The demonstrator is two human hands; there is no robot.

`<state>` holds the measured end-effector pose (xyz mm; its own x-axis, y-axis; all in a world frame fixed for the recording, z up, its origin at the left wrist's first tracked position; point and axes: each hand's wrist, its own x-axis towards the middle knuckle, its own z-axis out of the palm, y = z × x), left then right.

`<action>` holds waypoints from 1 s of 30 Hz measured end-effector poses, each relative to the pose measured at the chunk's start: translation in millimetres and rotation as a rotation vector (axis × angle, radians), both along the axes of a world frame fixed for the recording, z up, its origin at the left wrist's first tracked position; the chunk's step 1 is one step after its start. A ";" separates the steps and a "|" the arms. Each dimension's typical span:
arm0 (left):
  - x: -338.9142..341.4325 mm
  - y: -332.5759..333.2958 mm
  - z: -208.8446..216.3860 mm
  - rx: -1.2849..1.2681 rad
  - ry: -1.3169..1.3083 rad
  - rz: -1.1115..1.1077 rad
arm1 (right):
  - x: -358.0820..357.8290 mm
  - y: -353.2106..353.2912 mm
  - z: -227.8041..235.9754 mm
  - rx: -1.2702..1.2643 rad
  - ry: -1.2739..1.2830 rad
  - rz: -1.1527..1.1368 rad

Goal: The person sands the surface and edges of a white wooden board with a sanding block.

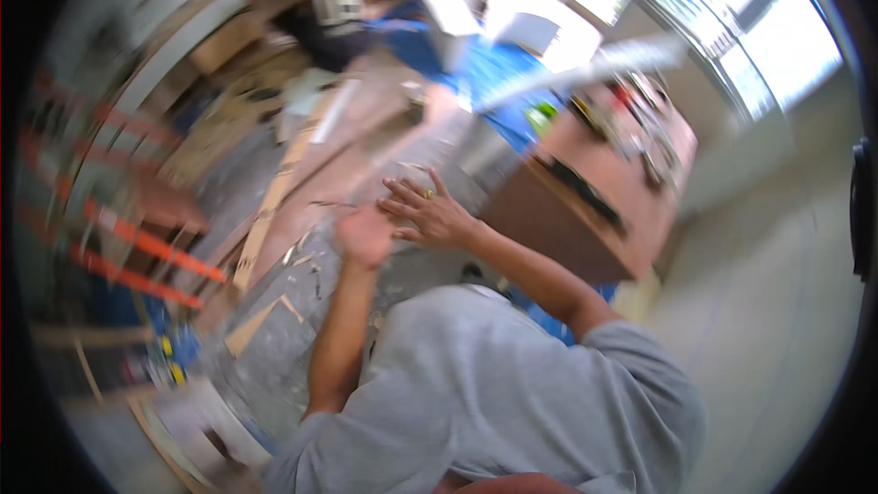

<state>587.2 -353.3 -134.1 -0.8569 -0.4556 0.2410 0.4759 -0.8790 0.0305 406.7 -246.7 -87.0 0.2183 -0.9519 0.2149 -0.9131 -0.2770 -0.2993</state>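
My right hand (432,213) is held out over the floor in front of my body, its fingers spread and a gold-coloured ring on one of them. Nothing is in it. Close beside it, my left hand (364,234) is smeared by motion, and its fingers cannot be made out. The two hands meet or nearly meet; I cannot tell whether they touch. Below them lies a grey, dusty floor (366,288) with wood scraps (251,327) and small debris.
To the right stands a brown box-like cabinet (558,210) with tools (585,192) on top. A long board (283,187) lies to the left, near an orange ladder (155,242). Blue sheeting (512,82) and white boxes (448,26) are ahead. Another person (329,23) is at far left.
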 end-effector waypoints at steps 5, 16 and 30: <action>161.9 -43.4 -89.8 -0.078 -1.132 0.488 | -139.2 145.4 -146.5 1.081 0.143 -0.544; 286.1 62.1 -334.3 -1.526 -1.553 -0.663 | -43.7 450.1 -293.6 1.048 -0.614 -1.172; 24.1 -37.0 -215.3 -0.980 -1.860 -0.300 | -293.6 313.5 -168.2 -0.047 -0.315 -1.334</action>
